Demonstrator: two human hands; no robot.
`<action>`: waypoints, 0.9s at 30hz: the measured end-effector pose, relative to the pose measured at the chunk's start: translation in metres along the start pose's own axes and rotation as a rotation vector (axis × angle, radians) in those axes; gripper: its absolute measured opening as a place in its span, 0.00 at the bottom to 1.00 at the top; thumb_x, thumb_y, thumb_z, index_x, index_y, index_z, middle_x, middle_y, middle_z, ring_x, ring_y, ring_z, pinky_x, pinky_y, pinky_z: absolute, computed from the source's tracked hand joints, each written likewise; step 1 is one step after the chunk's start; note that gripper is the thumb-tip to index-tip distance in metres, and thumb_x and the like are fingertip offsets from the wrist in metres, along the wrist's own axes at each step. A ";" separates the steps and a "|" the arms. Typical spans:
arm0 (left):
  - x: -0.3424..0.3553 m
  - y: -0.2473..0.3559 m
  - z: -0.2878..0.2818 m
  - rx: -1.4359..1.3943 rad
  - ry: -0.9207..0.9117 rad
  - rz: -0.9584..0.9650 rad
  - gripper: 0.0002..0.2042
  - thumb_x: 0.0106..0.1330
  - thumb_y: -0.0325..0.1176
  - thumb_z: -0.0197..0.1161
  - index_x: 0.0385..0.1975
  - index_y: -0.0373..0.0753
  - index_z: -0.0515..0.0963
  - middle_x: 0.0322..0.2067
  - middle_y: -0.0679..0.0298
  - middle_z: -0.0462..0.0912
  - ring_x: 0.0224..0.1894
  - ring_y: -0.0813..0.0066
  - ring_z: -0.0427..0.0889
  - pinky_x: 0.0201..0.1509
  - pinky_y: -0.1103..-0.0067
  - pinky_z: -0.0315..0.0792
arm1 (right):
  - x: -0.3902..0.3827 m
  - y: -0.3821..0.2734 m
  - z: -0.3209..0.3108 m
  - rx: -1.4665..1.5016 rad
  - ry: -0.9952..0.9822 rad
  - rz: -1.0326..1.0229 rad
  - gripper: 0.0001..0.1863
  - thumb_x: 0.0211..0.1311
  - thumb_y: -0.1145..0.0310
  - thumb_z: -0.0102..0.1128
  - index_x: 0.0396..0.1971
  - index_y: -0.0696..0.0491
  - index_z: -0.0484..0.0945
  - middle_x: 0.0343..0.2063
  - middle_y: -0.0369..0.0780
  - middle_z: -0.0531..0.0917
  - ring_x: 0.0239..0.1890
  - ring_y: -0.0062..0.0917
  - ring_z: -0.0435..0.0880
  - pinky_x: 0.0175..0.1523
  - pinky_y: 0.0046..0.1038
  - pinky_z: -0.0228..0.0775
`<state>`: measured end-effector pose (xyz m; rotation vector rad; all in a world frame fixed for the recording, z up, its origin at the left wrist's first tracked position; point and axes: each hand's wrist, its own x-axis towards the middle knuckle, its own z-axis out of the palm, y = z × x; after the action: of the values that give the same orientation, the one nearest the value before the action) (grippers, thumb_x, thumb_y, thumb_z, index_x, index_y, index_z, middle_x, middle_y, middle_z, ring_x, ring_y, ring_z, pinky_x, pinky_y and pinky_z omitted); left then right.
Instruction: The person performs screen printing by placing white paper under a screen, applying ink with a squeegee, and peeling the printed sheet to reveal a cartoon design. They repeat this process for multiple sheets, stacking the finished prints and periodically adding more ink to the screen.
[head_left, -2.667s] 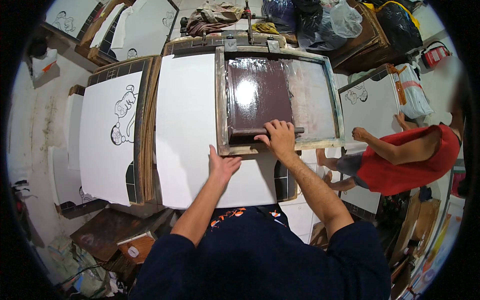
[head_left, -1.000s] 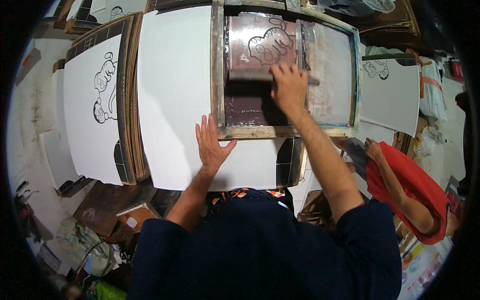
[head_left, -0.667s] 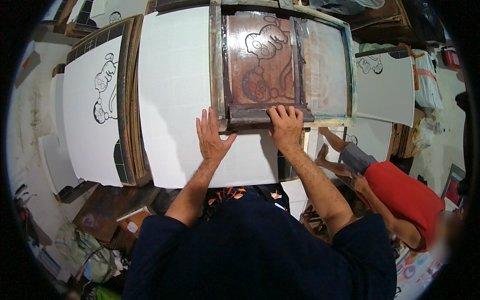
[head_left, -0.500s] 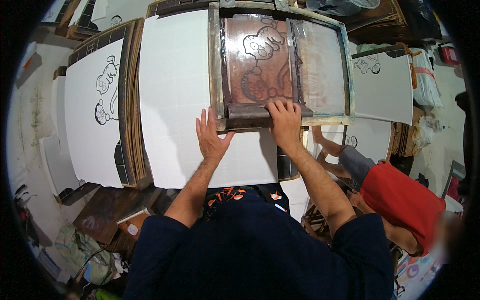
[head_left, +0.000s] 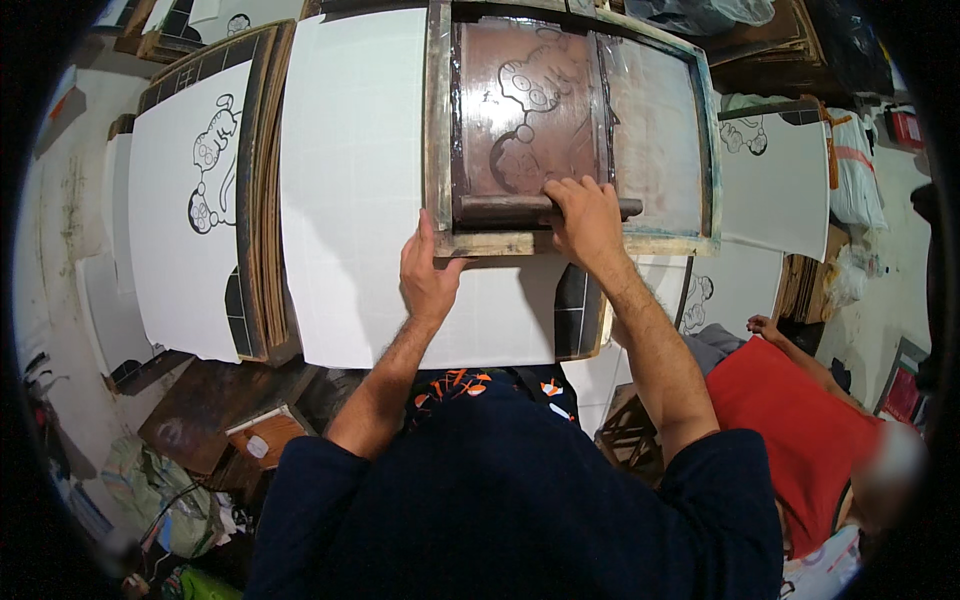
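A wooden-framed printing screen (head_left: 440, 130) lies over white cloth (head_left: 350, 130). Through its dark brown window shows a line drawing of cartoon figures (head_left: 530, 95). My right hand (head_left: 588, 225) is closed over the bar of a dark squeegee (head_left: 500, 208), which lies across the near end of the window. At the screen's near left corner, my left hand (head_left: 430, 278) grips the frame between thumb and fingers; its fingertips are partly hidden.
On the left, a printed white cloth (head_left: 180, 220) covers a board beside stacked brown boards (head_left: 262, 200). Another printed cloth (head_left: 780, 180) lies to the right. A person in a red top (head_left: 780, 430) bends at the lower right. A wooden box (head_left: 268, 440) stands lower left.
My left hand has closed in from spread fingers to the frame's corner. The squeegee has tilted in my right hand, and dark ink now covers more of the window. The person in red has shifted.
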<state>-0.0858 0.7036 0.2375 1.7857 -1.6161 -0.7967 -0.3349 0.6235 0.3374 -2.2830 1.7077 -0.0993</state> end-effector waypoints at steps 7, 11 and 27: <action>-0.002 0.008 -0.004 -0.003 0.011 0.001 0.50 0.50 0.24 0.77 0.76 0.31 0.57 0.61 0.45 0.78 0.55 0.51 0.80 0.62 0.64 0.69 | 0.087 0.048 0.010 -0.034 0.219 -0.109 0.20 0.54 0.68 0.73 0.49 0.47 0.80 0.44 0.37 0.84 0.51 0.37 0.79 0.54 0.43 0.65; -0.002 0.013 -0.005 -0.033 0.013 -0.040 0.48 0.50 0.22 0.75 0.75 0.29 0.58 0.61 0.44 0.79 0.55 0.51 0.81 0.63 0.64 0.68 | 0.227 0.100 -0.004 -0.165 0.260 -0.091 0.25 0.52 0.67 0.73 0.53 0.44 0.82 0.48 0.37 0.86 0.54 0.36 0.80 0.57 0.43 0.67; 0.003 0.026 -0.016 -0.100 -0.002 -0.061 0.50 0.51 0.26 0.79 0.77 0.36 0.58 0.59 0.46 0.81 0.57 0.49 0.80 0.62 0.65 0.72 | -0.002 0.002 0.010 0.031 0.416 0.009 0.31 0.37 0.79 0.75 0.49 0.46 0.82 0.45 0.34 0.83 0.51 0.34 0.76 0.62 0.42 0.61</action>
<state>-0.0904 0.6993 0.2674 1.7709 -1.5028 -0.8918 -0.3350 0.6271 0.3272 -2.3504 1.8868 -0.6333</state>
